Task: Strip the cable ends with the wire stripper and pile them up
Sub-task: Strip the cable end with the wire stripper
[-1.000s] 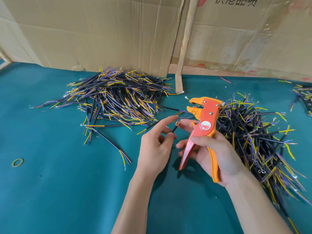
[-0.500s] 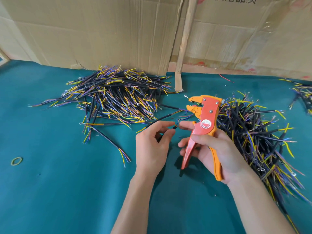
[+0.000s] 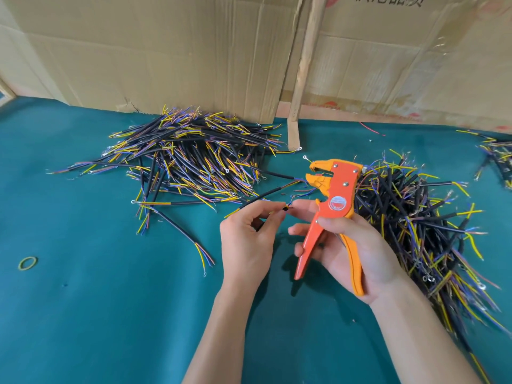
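My right hand (image 3: 352, 253) grips the orange wire stripper (image 3: 332, 206) by its handles, jaws pointing up and left. My left hand (image 3: 246, 239) pinches a short black cable (image 3: 266, 194) between thumb and forefinger, just left of the stripper; the cable's coloured ends lie near the jaws. A large pile of black cables with yellow and purple ends (image 3: 188, 159) lies at the back left. A second pile of cables (image 3: 415, 223) spreads out to the right, behind my right hand.
The work surface is a teal cloth (image 3: 97, 314). Cardboard sheets (image 3: 166, 51) stand along the back with a wooden stick (image 3: 304, 59) leaning between them. A yellow rubber band (image 3: 27, 263) lies at the left. More cables (image 3: 496, 156) sit at the far right edge.
My left forefinger has curled down from pointing, and now pinches the cable with the thumb. My right hand with the stripper has stayed nearly still.
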Demonstrator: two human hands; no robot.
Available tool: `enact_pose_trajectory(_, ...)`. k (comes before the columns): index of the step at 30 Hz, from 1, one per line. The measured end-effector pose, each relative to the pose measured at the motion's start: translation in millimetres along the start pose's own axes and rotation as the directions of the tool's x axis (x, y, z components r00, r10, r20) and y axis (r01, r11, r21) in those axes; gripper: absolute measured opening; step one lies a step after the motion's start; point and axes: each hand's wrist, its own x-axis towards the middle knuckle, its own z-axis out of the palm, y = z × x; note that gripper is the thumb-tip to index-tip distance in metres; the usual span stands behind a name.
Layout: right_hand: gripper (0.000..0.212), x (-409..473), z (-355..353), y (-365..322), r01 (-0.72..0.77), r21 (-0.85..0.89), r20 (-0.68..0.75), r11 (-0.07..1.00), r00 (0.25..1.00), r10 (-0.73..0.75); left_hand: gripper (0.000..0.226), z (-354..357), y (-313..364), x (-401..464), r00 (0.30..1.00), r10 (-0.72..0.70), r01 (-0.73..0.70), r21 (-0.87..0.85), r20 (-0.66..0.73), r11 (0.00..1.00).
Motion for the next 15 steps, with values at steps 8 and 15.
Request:
enact_pose_trajectory(8, 0.032, -0.4, 2.5, -0.6, 0.007, -0.019, -0.008, 1.0, 1.0, -0.007, 0.038, 1.8, 1.1, 0.9, 1.0, 0.009, -0.009, -0.003, -0.025, 1.0)
enact_pose_trajectory(15, 0.046, 1.3, 0.3, 0.8, 0.02, -0.044, 0.007, 0.999, 1.0, -0.02, 0.037, 2.5, -0.7, 2.1, 0.998, 0.001, -0.001, 0.006, -0.056, 1.0)
